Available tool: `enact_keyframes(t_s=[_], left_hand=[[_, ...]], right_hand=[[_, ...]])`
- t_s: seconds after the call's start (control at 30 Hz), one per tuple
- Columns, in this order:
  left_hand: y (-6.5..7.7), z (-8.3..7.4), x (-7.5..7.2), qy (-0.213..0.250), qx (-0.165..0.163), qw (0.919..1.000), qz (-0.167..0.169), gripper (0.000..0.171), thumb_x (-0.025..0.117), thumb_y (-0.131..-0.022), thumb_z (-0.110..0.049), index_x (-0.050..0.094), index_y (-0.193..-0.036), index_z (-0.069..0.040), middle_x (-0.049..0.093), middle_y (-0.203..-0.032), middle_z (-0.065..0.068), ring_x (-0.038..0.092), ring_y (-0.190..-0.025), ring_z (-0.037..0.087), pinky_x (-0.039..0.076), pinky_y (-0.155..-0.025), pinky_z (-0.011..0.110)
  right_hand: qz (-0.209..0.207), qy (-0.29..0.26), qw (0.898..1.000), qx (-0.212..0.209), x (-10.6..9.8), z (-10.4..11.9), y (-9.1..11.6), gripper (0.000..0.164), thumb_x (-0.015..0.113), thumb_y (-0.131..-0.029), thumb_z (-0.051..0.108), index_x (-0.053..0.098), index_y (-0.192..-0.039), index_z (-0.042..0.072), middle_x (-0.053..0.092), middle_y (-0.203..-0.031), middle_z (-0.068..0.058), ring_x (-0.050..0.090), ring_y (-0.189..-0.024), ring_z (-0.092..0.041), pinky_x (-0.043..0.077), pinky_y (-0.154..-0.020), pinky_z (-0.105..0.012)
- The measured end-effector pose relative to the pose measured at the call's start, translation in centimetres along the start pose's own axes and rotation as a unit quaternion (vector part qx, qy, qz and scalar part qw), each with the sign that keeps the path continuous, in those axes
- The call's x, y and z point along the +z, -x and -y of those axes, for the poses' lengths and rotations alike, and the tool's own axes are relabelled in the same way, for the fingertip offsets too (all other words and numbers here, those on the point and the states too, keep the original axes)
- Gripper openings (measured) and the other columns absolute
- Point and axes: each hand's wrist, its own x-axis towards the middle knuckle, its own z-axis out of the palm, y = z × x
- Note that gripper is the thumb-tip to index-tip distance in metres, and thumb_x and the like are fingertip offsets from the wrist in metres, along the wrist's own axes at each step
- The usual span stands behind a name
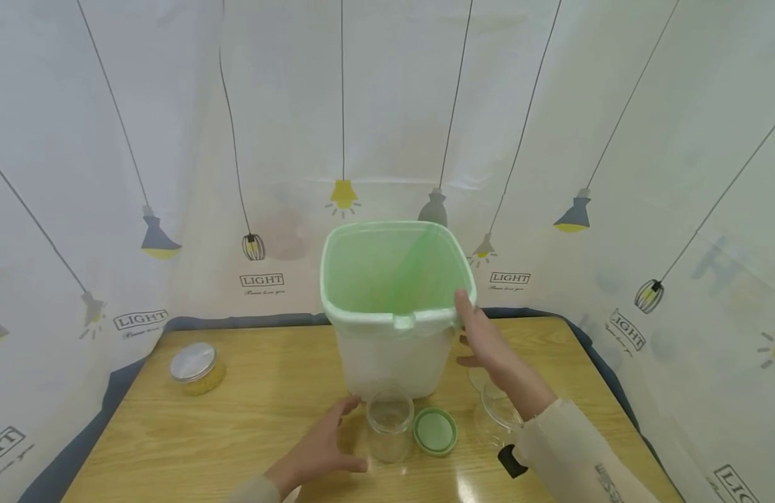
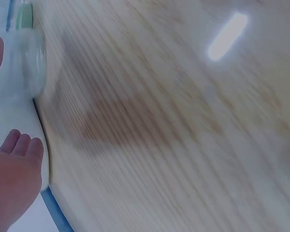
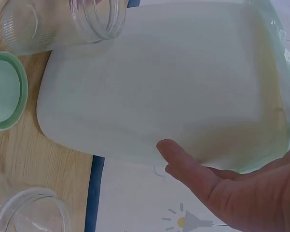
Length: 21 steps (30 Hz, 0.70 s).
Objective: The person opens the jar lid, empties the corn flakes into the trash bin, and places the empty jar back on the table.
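Observation:
A white bin (image 1: pixel 394 356) with a light green liner bag (image 1: pixel 362 272) folded over its rim stands at the back middle of the table. My right hand (image 1: pixel 491 346) is at the bin's right side, fingertips by the rim and the other fingers spread below. In front of the bin stands a clear jar (image 1: pixel 389 429) without a lid. My left hand (image 1: pixel 318 447) is just left of that jar, thumb and fingers apart with nothing between them. A round green-rimmed lid (image 1: pixel 435 432) lies right of the jar.
Beside my right forearm is another clear jar (image 1: pixel 502 409), partly hidden. A silver-lidded container (image 1: pixel 197 368) with yellow contents sits at the table's left. A lamp-print curtain (image 1: pixel 287 175) hangs behind the wooden table (image 1: pixel 237 433).

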Motion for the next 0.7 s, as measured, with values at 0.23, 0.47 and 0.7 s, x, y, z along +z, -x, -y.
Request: enact_keyframes(t_s=[0.23,0.47,0.7], left_hand=[[1.8,1.3,-2.6,-0.021,-0.05,0.9978,-0.038,0.093,0.083,-0.075,-0.036,0.033,-0.148,-0.008,0.037,-0.152,0.02,0.038,-0.136,0.046,0.037,-0.108,0.062],[3.7,2.6,-5.9,-0.051,-0.11,0.9841,-0.13,0.078,0.078,-0.081,-0.031,0.04,-0.145,-0.011,0.044,-0.149,0.015,0.044,-0.133,0.041,0.04,-0.108,0.058],[5.5,3.4,-10.1,-0.065,-0.132,0.9725,-0.181,0.07,0.067,-0.091,-0.036,0.035,-0.146,-0.004,0.04,-0.15,0.02,0.039,-0.137,0.044,0.036,-0.11,0.06]], right_hand=[[0.012,0.038,0.999,-0.008,-0.3,-0.8,1.2,0.085,0.022,-0.099,0.064,0.004,-0.155,0.002,0.02,-0.155,-0.034,0.026,-0.138,-0.057,0.044,-0.101,-0.063],[0.031,0.117,0.992,-0.032,-0.9,-2.1,2.7,0.072,0.037,-0.101,0.054,0.033,-0.148,-0.002,0.043,-0.145,-0.027,0.052,-0.125,-0.045,0.054,-0.095,-0.052],[0.051,0.248,0.963,-0.088,0.3,-3.6,3.5,0.052,0.058,-0.094,0.048,0.062,-0.125,0.006,0.069,-0.116,-0.005,0.064,-0.105,-0.02,0.056,-0.086,-0.037]])
